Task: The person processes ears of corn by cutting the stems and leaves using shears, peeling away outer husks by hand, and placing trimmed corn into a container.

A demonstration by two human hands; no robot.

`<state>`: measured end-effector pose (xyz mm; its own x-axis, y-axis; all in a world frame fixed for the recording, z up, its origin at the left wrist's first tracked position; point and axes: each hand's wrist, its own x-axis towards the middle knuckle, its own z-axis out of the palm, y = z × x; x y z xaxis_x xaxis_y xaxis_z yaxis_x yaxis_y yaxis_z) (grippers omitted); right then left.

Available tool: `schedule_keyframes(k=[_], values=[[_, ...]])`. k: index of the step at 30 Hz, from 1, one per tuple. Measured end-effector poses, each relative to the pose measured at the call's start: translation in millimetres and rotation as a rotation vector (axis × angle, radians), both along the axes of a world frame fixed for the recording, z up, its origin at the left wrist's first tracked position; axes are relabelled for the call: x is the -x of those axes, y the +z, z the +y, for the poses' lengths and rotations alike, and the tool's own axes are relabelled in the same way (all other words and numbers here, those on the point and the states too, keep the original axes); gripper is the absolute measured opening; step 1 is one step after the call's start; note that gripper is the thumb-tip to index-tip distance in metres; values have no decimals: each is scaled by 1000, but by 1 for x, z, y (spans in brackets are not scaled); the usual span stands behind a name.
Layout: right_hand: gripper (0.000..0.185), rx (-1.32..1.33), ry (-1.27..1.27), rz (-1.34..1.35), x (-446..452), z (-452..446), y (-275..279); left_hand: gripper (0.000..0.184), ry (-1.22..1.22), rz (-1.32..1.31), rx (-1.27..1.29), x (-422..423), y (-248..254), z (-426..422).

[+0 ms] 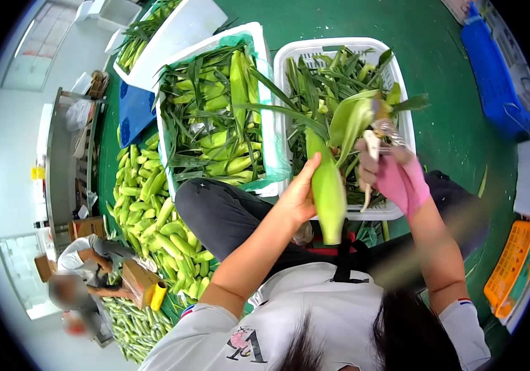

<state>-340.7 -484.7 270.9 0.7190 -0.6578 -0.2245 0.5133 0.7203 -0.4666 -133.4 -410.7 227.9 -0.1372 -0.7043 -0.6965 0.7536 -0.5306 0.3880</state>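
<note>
My left hand is wrapped round an ear of corn in its green husk, tilted over my lap. Husk leaves stand out from its far end, beside the tool in my other hand. My right hand, in a pink and grey glove, is closed on a pair of pruning shears with pale handles. The shears' metal end is blurred, so I cannot tell whether the blades touch the corn. Beneath both hands is a white plastic basket full of cut leaves and husks.
To the left, a white foam box lined with green film holds several ears of corn. A large corn pile lies on the floor behind it. Another person works by a cardboard box. Blue and orange crates stand at right.
</note>
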Motion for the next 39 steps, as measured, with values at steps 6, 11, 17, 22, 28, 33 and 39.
schedule_keyframes(k=[6, 11, 17, 22, 28, 33, 39], values=[[25, -318, -478, 164, -1, -25, -57, 56, 350, 364, 145, -30, -9, 13], [29, -271, 30, 340, -1, 13, -114, 61, 209, 7, 105, -50, -1, 20], [42, 454, -11, 714, -53, 44, -48, 62, 138, -399, 310, -11, -14, 12], [41, 738, -197, 1300, -30, 0, -50, 60, 265, -235, 497, -27, -5, 4], [31, 615, -169, 1003, -12, 0, -6, 68, -141, -812, 688, -33, 3, 7], [27, 300, 66, 567, -6, 9, 29, 64, -393, -1277, 957, -25, 18, 2], [34, 900, 145, 768, 0, 9, 12, 66, -692, -1185, 1048, -36, 30, -7]])
